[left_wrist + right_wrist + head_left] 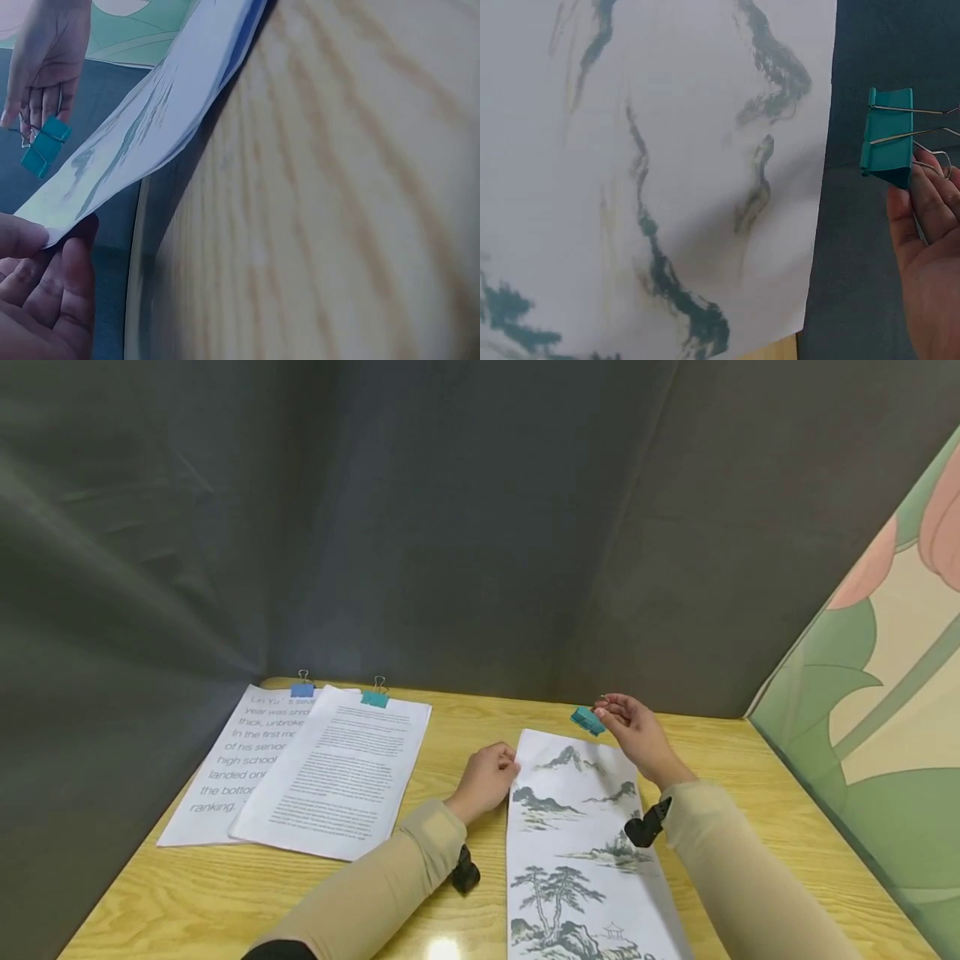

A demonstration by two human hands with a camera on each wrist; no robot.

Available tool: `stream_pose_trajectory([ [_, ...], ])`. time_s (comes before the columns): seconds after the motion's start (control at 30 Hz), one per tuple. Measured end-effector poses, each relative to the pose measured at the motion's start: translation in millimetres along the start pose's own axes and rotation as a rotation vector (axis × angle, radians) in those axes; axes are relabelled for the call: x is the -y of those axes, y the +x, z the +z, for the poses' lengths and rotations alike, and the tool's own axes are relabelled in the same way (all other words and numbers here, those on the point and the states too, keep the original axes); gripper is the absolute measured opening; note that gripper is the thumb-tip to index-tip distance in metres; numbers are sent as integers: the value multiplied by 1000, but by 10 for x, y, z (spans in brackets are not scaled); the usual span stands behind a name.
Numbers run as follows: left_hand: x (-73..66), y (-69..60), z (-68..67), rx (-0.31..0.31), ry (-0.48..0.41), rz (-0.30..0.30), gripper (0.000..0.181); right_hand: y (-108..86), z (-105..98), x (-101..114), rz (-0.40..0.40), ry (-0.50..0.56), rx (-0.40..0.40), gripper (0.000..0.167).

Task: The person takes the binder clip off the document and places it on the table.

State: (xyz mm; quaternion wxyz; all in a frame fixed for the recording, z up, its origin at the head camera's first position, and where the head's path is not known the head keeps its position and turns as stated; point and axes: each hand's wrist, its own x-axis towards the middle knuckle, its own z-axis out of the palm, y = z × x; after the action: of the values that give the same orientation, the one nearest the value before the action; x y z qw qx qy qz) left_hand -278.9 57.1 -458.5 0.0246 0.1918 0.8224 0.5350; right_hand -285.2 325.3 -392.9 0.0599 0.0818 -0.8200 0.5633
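Two beige-sleeved arms (378, 889) reach forward — the bare left hand (484, 780) pinches between thumb and fingers, the bare right hand (637, 735) (higher in the head view) likewise.

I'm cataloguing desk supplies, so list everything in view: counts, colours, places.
Landscape papers: one stack, white and grey, near centre
Printed paper sets: two, white, overlapping, left
Blue binder clip: one, blue, atop the leftmost set
Teal binder clips: two, teal, one atop the other set, one near the landscape's far edge
Wooden table: one, yellow, underneath
Creased backdrop: one, dark grey, behind and left
Floral wall panel: one, green and pink, right
Sleeves: two, beige, forearms
Wrist cameras: two, black, wrists
Left hand: one, pinching a landscape corner
Right hand: one, holding a teal clip
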Motion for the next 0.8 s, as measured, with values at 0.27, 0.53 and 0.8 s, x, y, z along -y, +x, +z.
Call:
stream_pose_trajectory([
  [0.27,6,24,30,-17,-38,-38,7,-78,-113,-2,-18,54,-34,57],
  [0.53,-25,40,85,4,-116,-87,9,-244,-358,-151,52,37,-105,63],
  [0.8,-49,86,155,-13,-186,-126,10,-410,-609,-310,79,24,-162,69],
])
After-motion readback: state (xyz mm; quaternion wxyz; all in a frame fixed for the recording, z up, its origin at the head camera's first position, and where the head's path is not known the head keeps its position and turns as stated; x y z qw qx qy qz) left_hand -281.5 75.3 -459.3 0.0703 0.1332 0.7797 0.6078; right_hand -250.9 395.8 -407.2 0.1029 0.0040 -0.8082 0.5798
